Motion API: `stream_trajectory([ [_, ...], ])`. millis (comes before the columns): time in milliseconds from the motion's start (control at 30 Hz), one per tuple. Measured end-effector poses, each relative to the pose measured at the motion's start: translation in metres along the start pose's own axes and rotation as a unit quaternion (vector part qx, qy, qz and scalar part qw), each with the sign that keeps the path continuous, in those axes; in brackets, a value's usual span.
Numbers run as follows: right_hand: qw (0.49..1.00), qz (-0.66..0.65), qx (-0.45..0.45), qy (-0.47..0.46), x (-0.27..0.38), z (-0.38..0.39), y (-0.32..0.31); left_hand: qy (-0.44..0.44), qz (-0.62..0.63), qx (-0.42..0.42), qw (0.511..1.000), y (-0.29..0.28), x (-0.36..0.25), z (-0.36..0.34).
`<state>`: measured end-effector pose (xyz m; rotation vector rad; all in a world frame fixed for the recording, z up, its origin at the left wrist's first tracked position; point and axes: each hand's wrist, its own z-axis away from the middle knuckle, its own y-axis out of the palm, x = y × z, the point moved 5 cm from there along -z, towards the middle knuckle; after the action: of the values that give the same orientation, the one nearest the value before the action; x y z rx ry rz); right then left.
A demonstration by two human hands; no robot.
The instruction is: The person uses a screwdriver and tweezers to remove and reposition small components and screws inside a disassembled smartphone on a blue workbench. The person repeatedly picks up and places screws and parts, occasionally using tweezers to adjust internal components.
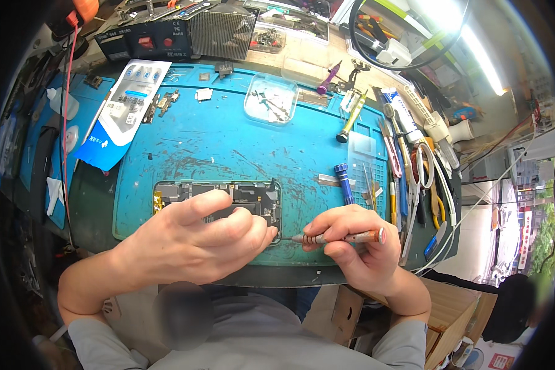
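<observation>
An opened smartphone (pixel 264 198) lies on the blue work mat (pixel 191 148) near its front edge, its inner boards and dark battery area showing. My left hand (pixel 197 237) is over the phone with its fingers curled in. Whatever those fingertips may pinch is hidden. In my right hand (pixel 364 246) is a small precision screwdriver (pixel 313 239) with a reddish-brown end, held almost level between thumb and fingers. Its thin shaft points left, toward the phone's lower right corner and my left fingertips. The very tip cannot be made out.
A clear plastic box (pixel 271 98) of small parts stands toward the back. Blue (pixel 344 185) and yellow-green (pixel 353 117) screwdrivers lie to the right, beside scissors (pixel 420 166) and several tweezers and pens. At left rests a white-and-blue packet (pixel 124 114). A black-framed ring (pixel 407 65) overhangs the back right.
</observation>
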<state>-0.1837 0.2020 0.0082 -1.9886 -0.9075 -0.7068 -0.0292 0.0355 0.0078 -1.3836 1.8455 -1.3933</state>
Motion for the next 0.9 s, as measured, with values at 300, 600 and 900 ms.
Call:
stream_trajectory([
  [300,1.000,-0.014,0.005,0.013,-0.0022,0.0012,0.0015,0.002,-0.013,-0.008,1.000,0.0001,0.0004,-0.0005],
  [600,1.000,-0.011,0.017,0.008,-0.0012,0.0001,0.0028,-0.002,-0.014,-0.016,1.000,0.0004,0.0006,-0.0007],
  [900,1.000,-0.006,0.015,0.008,-0.0026,0.0002,0.0028,-0.021,0.064,-0.039,0.997,0.0011,0.0054,-0.0030],
])
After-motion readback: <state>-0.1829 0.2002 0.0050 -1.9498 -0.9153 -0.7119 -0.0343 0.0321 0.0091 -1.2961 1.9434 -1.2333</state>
